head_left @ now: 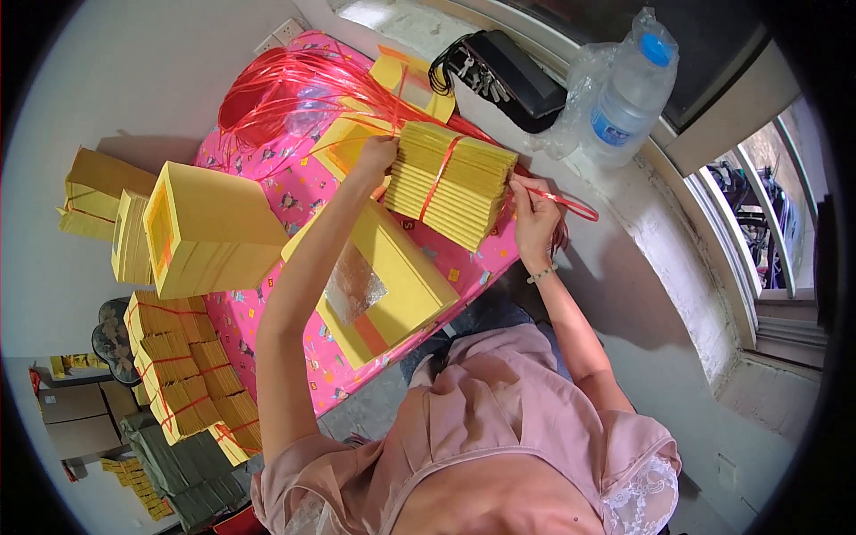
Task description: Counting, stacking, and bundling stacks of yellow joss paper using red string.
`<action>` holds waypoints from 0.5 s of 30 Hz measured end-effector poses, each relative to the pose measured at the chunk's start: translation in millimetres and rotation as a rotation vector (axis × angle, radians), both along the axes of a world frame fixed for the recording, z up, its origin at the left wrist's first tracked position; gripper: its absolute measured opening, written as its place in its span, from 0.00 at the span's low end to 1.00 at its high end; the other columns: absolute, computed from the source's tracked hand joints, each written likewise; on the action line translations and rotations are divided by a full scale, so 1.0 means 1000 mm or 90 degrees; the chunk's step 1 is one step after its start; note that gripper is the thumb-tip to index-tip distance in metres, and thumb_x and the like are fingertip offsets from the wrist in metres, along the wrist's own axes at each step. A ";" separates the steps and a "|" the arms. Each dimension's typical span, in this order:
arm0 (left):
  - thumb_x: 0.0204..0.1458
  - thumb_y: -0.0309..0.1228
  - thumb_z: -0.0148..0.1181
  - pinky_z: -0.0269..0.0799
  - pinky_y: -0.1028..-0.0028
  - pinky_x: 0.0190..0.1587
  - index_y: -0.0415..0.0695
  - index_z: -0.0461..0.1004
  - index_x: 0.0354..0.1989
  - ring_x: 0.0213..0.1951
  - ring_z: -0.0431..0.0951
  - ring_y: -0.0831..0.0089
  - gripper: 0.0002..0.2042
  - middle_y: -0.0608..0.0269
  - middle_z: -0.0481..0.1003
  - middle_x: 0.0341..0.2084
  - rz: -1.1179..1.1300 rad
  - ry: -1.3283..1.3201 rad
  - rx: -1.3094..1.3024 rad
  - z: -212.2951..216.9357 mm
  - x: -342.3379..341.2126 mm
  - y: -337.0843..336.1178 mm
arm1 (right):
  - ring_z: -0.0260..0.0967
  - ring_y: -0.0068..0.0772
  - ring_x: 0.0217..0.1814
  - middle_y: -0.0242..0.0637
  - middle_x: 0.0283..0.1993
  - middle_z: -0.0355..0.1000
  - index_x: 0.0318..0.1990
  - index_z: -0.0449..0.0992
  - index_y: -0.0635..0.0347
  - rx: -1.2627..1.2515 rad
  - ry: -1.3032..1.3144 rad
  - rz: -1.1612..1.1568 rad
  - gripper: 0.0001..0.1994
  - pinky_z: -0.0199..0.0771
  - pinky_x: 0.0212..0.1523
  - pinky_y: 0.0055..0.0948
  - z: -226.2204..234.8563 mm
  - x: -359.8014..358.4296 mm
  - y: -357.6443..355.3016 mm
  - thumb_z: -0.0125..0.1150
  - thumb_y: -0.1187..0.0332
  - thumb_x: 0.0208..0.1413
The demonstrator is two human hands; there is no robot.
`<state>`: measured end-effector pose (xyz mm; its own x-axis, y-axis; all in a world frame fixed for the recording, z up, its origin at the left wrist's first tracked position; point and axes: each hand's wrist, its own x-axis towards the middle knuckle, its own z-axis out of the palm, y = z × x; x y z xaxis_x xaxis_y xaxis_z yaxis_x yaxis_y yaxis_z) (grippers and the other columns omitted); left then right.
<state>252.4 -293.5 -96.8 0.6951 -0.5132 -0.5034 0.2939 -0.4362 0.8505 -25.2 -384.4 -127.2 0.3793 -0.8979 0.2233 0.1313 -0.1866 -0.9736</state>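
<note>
A bundle of yellow folded paper pieces (450, 183), packed in a tight row, lies tilted at the pink table's window-side edge. A red plastic ribbon (439, 176) crosses its middle. My left hand (378, 155) is closed at the bundle's left end, pinching red ribbon that runs up from the fingers. At the right end, my right hand (535, 214) pinches another length of red ribbon, whose loop (580, 208) sticks out to the right. Its fingertips are close against the bundle. Below the bundle lies a large stack of yellow paper (392, 276) with a clear plastic piece (352, 285) on it.
Loose red ribbon strands (294, 89) spread over the far part of the pink patterned tablecloth (330, 357). Yellow stacks (223, 227) and tied bundles (183, 366) stand at left. The windowsill holds a black case (522, 76), keys (481, 78) and a plastic water bottle (629, 107).
</note>
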 end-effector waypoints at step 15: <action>0.63 0.33 0.35 0.69 0.71 0.41 0.46 0.74 0.45 0.34 0.75 0.72 0.16 0.66 0.77 0.34 0.013 0.186 -0.113 0.051 -0.025 0.039 | 0.75 0.26 0.39 0.40 0.37 0.77 0.40 0.77 0.68 -0.182 -0.058 0.093 0.05 0.74 0.41 0.23 -0.008 -0.023 -0.012 0.59 0.79 0.57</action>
<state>227.1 -254.9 -45.9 0.5456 -0.5980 -0.5871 0.5436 -0.2807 0.7910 -48.3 -396.1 -135.1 0.4660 -0.7321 0.4969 0.2610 -0.4229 -0.8678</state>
